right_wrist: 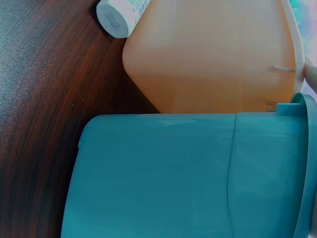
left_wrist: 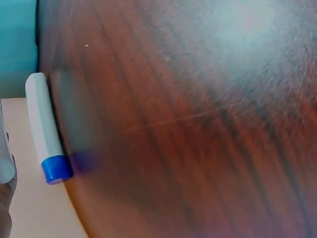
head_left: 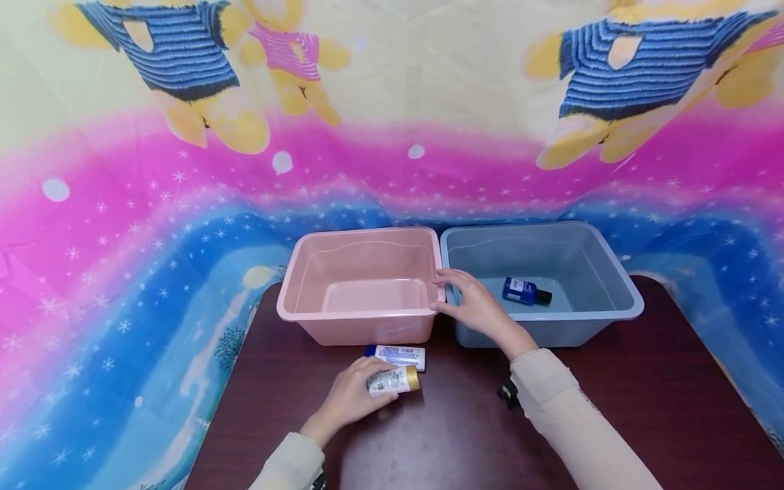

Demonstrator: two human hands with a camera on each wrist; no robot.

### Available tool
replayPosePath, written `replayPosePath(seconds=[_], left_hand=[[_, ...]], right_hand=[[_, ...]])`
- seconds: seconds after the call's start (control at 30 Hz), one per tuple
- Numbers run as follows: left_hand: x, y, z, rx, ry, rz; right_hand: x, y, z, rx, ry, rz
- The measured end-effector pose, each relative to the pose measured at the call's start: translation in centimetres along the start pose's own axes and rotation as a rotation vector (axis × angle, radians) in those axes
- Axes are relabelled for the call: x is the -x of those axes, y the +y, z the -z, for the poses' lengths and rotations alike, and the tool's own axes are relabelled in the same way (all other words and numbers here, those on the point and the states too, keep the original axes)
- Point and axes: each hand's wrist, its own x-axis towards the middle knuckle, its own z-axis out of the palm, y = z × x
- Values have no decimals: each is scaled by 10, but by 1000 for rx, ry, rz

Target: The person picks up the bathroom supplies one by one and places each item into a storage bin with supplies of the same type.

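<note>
My left hand (head_left: pixel 352 393) holds a small white bottle (head_left: pixel 388 381) with a gold cap, tilted sideways above the table. Just behind it, a white bottle with a blue cap (head_left: pixel 401 356) lies on its side before the pink basin (head_left: pixel 361 333); the left wrist view also has this blue-capped bottle (left_wrist: pixel 43 116). Where the two basins meet, my right hand (head_left: pixel 474 303) rests its fingertips on the pink basin's right rim, thumb apart from the fingers. Inside the blue-grey basin (head_left: pixel 569 333) lies a dark blue bottle (head_left: pixel 520 291) with a black cap.
Both basins stand side by side toward the back of the dark brown wooden table (head_left: pixel 453 422). Behind and around the table hangs a colourful cloth (head_left: pixel 392 170) with printed bears and snowflakes.
</note>
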Motion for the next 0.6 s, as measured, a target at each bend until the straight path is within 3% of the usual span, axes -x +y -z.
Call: replayPosePath(seconds=[0.23, 0.6], left_hand=[[-7, 4, 15, -44, 22, -83], [-16, 10, 37, -74, 28, -108]], right_hand=[[-1, 1, -1, 5, 6, -8], [-1, 0, -1, -3, -3, -6]])
